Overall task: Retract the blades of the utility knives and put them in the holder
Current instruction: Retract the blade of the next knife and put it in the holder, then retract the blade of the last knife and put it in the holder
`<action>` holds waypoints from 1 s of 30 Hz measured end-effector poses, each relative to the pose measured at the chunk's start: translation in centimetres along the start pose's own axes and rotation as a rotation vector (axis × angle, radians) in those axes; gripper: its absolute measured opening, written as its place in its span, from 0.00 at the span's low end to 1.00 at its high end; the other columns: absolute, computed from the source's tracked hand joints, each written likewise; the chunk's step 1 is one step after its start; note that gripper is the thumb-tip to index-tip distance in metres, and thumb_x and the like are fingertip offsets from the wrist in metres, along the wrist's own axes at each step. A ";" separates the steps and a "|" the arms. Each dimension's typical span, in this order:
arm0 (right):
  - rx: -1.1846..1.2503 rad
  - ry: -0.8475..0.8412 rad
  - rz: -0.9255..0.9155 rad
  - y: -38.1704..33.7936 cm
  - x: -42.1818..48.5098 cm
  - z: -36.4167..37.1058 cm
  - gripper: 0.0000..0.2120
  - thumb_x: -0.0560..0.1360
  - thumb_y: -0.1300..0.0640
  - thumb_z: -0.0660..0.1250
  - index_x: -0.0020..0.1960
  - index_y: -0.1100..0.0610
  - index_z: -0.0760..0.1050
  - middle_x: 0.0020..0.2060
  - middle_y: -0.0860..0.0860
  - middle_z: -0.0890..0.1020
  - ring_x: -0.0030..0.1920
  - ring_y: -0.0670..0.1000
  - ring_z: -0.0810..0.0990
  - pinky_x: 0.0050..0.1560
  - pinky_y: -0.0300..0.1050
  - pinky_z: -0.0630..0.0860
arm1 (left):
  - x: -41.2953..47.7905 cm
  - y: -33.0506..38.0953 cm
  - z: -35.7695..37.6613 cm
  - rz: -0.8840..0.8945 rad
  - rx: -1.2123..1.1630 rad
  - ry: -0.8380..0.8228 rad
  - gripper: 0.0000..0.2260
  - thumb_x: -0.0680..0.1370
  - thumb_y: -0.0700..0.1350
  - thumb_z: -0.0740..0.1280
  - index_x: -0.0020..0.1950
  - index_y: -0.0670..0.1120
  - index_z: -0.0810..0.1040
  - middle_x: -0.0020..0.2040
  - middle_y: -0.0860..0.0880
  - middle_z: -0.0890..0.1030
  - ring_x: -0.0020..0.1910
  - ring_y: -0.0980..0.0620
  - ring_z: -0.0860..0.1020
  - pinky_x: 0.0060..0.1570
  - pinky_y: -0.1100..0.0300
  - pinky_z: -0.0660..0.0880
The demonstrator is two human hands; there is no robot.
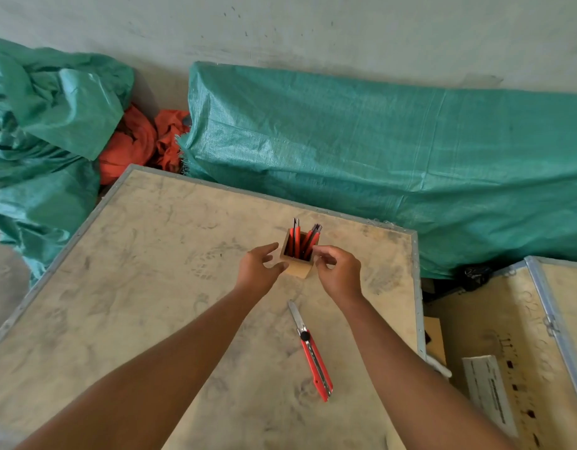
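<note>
A small square wooden holder (300,269) stands on the plywood crate top (144,271), with several red utility knives (300,242) upright inside it. My left hand (259,269) is at the holder's left side, fingers spread, thumb touching its wall. My right hand (340,272) is at the holder's right rim, fingers curled, with nothing visible in them. One more red utility knife (313,354) lies flat on the crate top nearer to me, between my forearms, its metal blade extended and pointing away from me.
Green tarpaulin bundles (361,151) and orange cloth (140,144) lie beyond the crate's far edge. A second crate (521,345) with a white label stands to the right, across a narrow gap. The crate top has metal edging (417,287).
</note>
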State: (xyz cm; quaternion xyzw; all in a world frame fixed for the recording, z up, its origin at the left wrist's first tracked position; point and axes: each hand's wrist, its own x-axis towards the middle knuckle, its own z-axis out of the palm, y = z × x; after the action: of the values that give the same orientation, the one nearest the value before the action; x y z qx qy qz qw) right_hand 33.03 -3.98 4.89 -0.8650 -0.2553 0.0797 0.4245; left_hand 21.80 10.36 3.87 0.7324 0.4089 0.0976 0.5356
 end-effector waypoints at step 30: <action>-0.148 -0.647 0.211 7.9 -9.4 0.6 0.11 0.76 0.67 0.71 0.57 0.56 0.82 0.53 0.51 0.85 0.51 0.48 0.82 0.55 0.40 0.78 | -18.7 -10.2 13.4 -0.071 0.348 -0.066 0.14 0.72 0.39 0.72 0.57 0.49 0.81 0.67 0.50 0.69 0.49 0.50 0.80 0.40 0.51 0.82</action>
State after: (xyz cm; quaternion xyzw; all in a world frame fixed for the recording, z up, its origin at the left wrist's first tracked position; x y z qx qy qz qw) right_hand 27.75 -12.35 -2.32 -0.8451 -0.2908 0.3745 0.2470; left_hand 12.46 -11.28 -4.83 0.8019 0.4275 -0.0174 0.4171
